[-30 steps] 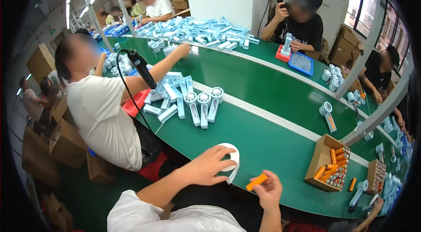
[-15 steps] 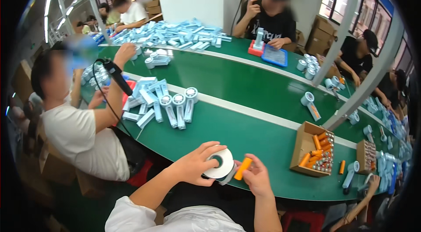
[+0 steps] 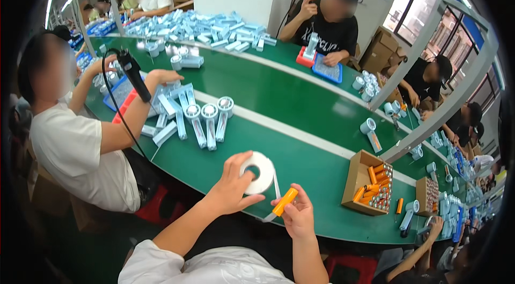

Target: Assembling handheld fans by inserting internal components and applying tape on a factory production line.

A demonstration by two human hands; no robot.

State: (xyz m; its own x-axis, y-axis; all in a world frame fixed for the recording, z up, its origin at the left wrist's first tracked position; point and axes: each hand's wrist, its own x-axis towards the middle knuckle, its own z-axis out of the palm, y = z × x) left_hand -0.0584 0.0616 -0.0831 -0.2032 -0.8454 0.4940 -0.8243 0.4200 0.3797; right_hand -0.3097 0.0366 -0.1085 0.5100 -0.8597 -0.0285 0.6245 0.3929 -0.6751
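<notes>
My left hand [image 3: 226, 190] is closed on a roll of white tape [image 3: 263, 181], a finger reaching its central hole. A tape strip [image 3: 276, 181] runs down from the roll's right side toward my other hand. Between the thumb and fingers of my right hand [image 3: 300, 218] is an orange cylindrical battery [image 3: 285, 202], tilted. A loose end of tape shows just below it; whether the strip sticks to the battery I cannot tell. Both hands are over the near edge of the green table [image 3: 316, 187].
To the right stands a cardboard box [image 3: 351, 179] of orange batteries, one battery [image 3: 399, 205] lying beside it. Light-blue handheld fan bodies [image 3: 209, 123] lie left of my hands. A co-worker [image 3: 75, 139] sits at left, near a hanging black power screwdriver [image 3: 132, 75]. A metal post slants at right.
The roll and the battery have moved apart, and a length of tape now spans between them. The left co-worker's arm has shifted over the fan parts. The whole view has turned slightly.
</notes>
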